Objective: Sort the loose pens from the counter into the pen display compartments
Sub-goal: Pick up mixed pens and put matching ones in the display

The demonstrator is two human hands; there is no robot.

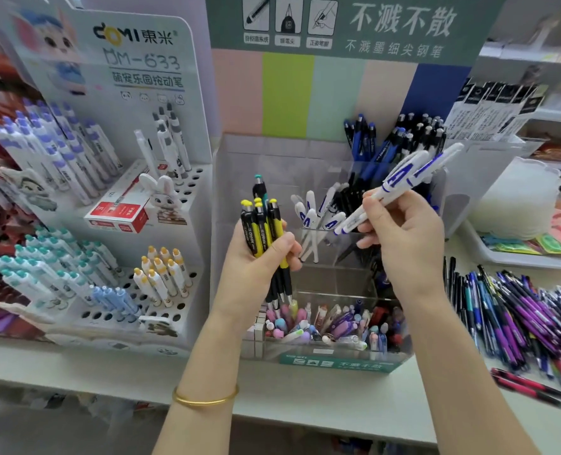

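Note:
My left hand point(259, 257) grips a bundle of yellow-and-black pens point(262, 229), upright, with one teal-topped pen among them. My right hand point(400, 224) holds two white pens with blue letters point(413, 178), tilted up to the right. Both hands hover over the clear acrylic pen display point(226, 165). One middle compartment holds several matching white pens point(315, 215). Blue and black pens point(390, 142) stand in the back compartments. Small pastel pens and erasers point(331, 326) fill the front compartment. A heap of loose pens point(515, 316) lies on the counter at right.
A white stepped stand point(161, 152) with rows of pens and a red box point(121, 208) stands to the left. A white tray point(489, 254) with colourful packets sits at the back right. The counter's front edge point(305, 418) runs below my wrists.

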